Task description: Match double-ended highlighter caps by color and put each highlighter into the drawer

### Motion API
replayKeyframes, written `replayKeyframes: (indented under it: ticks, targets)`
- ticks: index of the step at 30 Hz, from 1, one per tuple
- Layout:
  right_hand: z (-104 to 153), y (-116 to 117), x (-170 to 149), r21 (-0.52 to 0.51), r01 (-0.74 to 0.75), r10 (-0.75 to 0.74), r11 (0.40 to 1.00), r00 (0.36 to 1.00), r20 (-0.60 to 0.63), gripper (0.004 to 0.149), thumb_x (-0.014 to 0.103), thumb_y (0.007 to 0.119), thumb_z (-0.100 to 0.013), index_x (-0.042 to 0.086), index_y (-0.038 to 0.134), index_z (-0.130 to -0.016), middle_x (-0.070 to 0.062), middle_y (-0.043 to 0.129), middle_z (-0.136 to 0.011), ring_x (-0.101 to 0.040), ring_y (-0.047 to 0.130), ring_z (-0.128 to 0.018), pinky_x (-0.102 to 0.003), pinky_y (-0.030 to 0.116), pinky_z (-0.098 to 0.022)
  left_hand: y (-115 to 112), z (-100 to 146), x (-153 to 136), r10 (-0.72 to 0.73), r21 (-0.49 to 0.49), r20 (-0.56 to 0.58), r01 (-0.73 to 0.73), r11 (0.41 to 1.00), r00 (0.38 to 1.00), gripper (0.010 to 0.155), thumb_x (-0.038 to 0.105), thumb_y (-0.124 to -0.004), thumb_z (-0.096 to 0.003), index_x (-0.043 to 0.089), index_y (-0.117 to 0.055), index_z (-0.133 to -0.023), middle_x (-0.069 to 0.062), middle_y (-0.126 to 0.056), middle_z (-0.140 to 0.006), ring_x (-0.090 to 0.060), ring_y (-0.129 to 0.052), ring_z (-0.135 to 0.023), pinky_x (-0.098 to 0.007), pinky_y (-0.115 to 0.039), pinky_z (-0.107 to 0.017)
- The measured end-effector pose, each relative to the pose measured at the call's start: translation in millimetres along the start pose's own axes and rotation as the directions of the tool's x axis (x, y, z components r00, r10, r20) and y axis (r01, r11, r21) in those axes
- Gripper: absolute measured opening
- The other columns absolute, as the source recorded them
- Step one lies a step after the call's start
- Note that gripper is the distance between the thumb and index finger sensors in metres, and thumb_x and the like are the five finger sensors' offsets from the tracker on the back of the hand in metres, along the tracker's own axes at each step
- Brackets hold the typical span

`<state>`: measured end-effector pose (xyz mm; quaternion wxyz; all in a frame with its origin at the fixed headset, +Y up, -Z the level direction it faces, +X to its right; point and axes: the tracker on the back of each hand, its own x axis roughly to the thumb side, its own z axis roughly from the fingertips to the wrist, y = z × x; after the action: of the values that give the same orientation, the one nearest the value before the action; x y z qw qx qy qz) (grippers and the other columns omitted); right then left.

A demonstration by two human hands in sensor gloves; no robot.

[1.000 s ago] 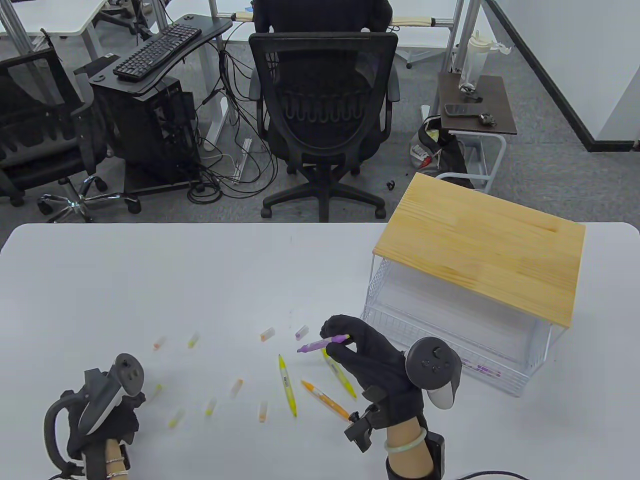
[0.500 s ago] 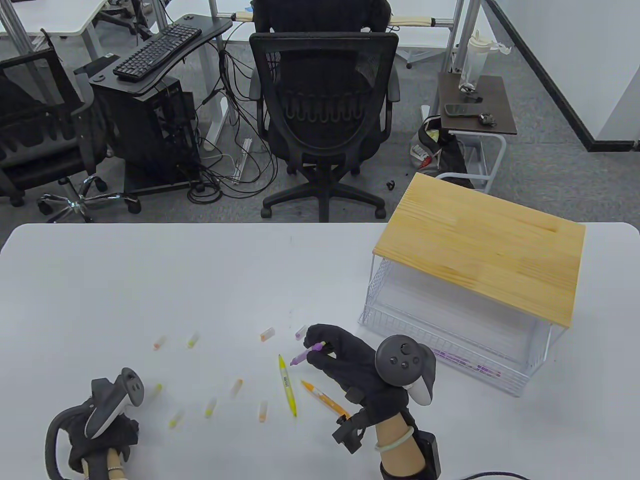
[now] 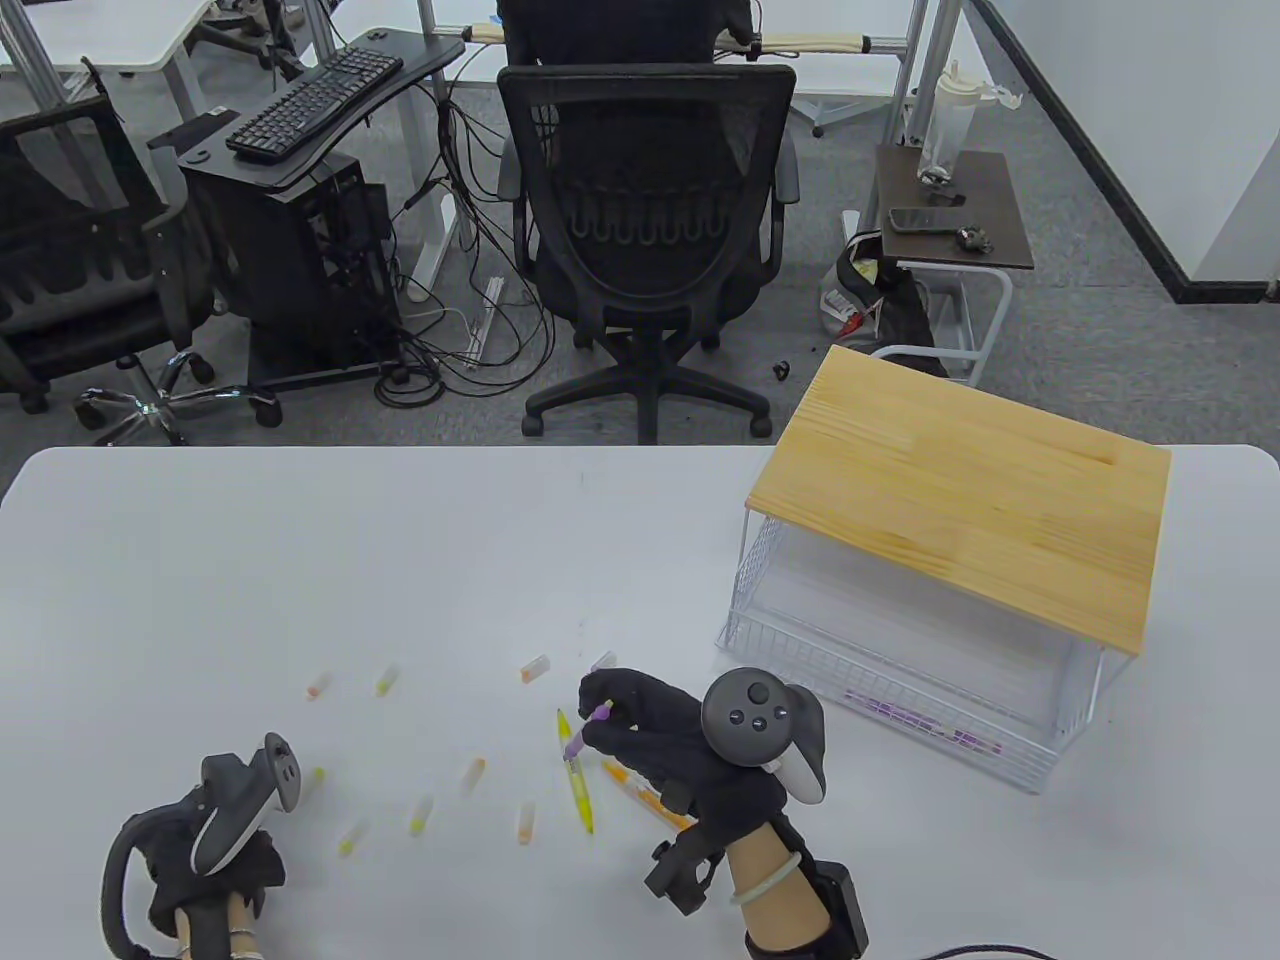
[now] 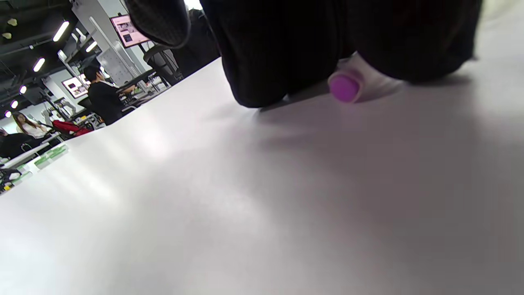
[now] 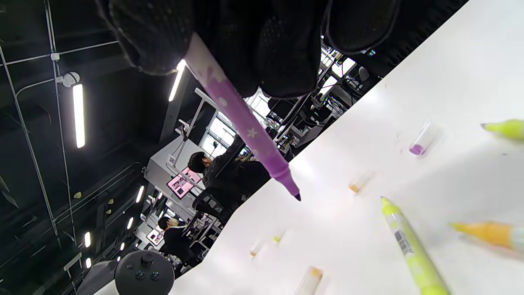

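Observation:
My right hand (image 3: 603,716) pinches an uncapped purple highlighter (image 3: 583,730), its tip pointing toward me over a yellow highlighter (image 3: 576,778) lying on the table. The right wrist view shows that purple pen (image 5: 241,119) slanting down from my fingers, tip bare. A clear cap with a purple end (image 3: 604,660) lies just beyond the hand. My left hand (image 3: 215,872) rests curled at the near left; in the left wrist view its fingers (image 4: 286,49) hold a purple-ended cap (image 4: 344,87) against the table. The wire drawer (image 3: 800,655) stands pulled out at the right.
Several yellow and orange caps (image 3: 472,775) lie scattered between my hands. An orange highlighter (image 3: 640,792) lies partly under my right hand. The drawer unit has a wooden top (image 3: 960,500); a purple highlighter (image 3: 920,725) lies inside the drawer. An office chair stands beyond the table.
My right hand has moved left and toward me with the purple highlighter, swinging its tip from pointing left to pointing at me. The left hand has shifted slightly right.

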<state>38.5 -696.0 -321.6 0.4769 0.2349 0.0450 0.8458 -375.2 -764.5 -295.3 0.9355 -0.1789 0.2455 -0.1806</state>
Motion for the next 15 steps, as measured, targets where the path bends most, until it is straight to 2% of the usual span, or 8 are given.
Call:
replayKeyframes:
  ticks: [4,8,11,13,15]
  targets:
    - [-2.1,3.7,-4.8,0.014,-0.010,0.010,1.000,1.000,-0.017,0.046,0.038,0.075,-0.060,0.029,0.061,-0.103,-0.001,0.077,-0.103,-0.032,0.083,-0.086,-0.061,0.056,-0.075,1.4,-0.5,3.4,-0.026,0.037,-0.019,0.026,0.999,0.999,0.064,0.046,-0.080,-0.0332,0.038,-0.071,-0.096,0.016,-0.090,-0.080,-0.006,-0.100,-0.072,-0.054,-0.065,-0.075]
    - [-3.5,5.5,-8.9,0.026,-0.004,0.005,1.000,1.000,-0.029,0.046,0.038,0.075,-0.060,0.029,0.061,-0.103,-0.001,0.077,-0.103,-0.032,0.083,-0.086,-0.061,0.056,-0.075,1.6,-0.2,3.0,-0.026,0.058,-0.026,0.028,0.998,0.999,0.061,0.046,-0.081,-0.0337,0.038,-0.073,-0.094,0.017,-0.092,-0.078,-0.004,-0.102,-0.070,-0.053,-0.066,-0.075]
    - [-3.5,6.5,-9.3,0.033,-0.001,0.002,0.999,1.000,-0.030,0.046,0.038,0.075,-0.060,0.029,0.061,-0.103,-0.002,0.077,-0.103,-0.032,0.083,-0.086,-0.061,0.056,-0.075,2.8,-0.1,0.5,-0.012,0.082,-0.033,0.014,0.997,0.999,0.059,0.044,-0.081,-0.0364,0.037,-0.074,-0.094,0.019,-0.094,-0.081,-0.004,-0.102,-0.070,-0.053,-0.067,-0.075]
    - [-3.5,6.5,-9.1,0.035,-0.009,0.010,0.999,0.999,-0.030,0.046,0.038,0.075,-0.060,0.029,0.061,-0.103,-0.001,0.077,-0.103,-0.032,0.083,-0.086,-0.061,0.056,-0.075,7.4,1.5,-2.8,0.027,0.054,-0.025,-0.026,0.998,0.999,0.057,0.040,-0.077,-0.0424,0.032,-0.072,-0.098,0.013,-0.094,-0.085,-0.009,-0.102,-0.072,-0.054,-0.067,-0.074]
    - [-3.9,6.4,-9.4,0.027,-0.013,0.014,1.000,0.999,-0.036,0.047,0.038,0.075,-0.060,0.029,0.060,-0.104,-0.002,0.077,-0.103,-0.032,0.083,-0.085,-0.061,0.056,-0.075,17.6,7.4,-5.5,0.091,0.093,0.004,-0.091,0.991,0.996,0.057,0.036,-0.073,-0.0466,0.030,-0.066,-0.103,0.008,-0.091,-0.089,-0.013,-0.101,-0.073,-0.053,-0.071,-0.071]
